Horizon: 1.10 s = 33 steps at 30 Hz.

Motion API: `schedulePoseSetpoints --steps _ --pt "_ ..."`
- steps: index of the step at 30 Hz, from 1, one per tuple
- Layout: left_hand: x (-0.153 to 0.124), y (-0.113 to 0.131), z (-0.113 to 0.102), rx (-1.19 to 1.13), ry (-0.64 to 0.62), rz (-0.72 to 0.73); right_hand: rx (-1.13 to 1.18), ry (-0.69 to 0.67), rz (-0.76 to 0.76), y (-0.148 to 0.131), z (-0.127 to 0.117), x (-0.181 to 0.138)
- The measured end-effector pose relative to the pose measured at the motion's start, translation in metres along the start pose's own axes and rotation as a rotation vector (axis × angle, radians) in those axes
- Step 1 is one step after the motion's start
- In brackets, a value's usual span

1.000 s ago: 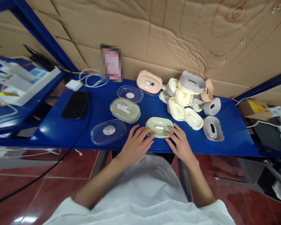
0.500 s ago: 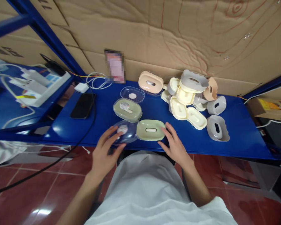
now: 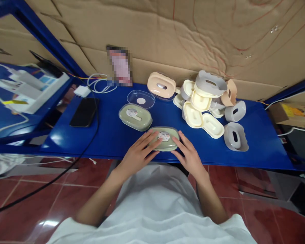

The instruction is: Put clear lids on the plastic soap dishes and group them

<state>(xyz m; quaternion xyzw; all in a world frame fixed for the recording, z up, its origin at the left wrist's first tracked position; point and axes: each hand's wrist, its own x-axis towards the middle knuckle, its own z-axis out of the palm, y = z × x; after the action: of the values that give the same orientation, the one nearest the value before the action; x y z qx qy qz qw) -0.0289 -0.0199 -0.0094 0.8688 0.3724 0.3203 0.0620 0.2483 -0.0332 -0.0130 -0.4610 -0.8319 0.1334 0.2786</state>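
Head view: we have both hands on the pale green oval plastic box (image 3: 165, 139), which sits on the blue metal shelf (image 3: 112, 135) at its near edge. Our left hand (image 3: 138, 156) lies flat, fingers spread over the clear plastic lid (image 3: 164, 135) with its round label, apparently pressing it down onto the box. Our right hand (image 3: 189, 156) braces the box's right side with open fingers, likely to stop it sliding. Just behind the box stands a second lidded green box (image 3: 135, 117); farther right lies a heap of cream and grey plastic parts (image 3: 205, 105).
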Motion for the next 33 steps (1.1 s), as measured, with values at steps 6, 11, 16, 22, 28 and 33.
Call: schedulePoseSetpoints --steps 6,11,16,22,28,33 --pt "-0.01 0.0 0.006 0.001 0.024 -0.025 0.007 0.063 -0.018 0.0 0.004 -0.004" --pt "-0.011 -0.002 0.008 -0.01 0.034 -0.006 -0.006 0.107 -0.045 0.0 0.007 -0.006" --pt "-0.009 -0.002 0.006 -0.015 0.049 0.018 -0.038 0.134 -0.055 0.001 0.008 -0.008" --pt "-0.01 -0.003 0.008 0.029 0.084 0.071 -0.046 0.185 -0.073 -0.001 0.01 -0.011" --pt "-0.007 0.005 0.006 0.053 0.059 0.012 -0.086 0.178 -0.066 -0.002 0.001 -0.009" --pt "-0.004 0.016 0.001 0.088 0.074 0.011 -0.417 0.533 0.235 0.041 -0.039 -0.03"
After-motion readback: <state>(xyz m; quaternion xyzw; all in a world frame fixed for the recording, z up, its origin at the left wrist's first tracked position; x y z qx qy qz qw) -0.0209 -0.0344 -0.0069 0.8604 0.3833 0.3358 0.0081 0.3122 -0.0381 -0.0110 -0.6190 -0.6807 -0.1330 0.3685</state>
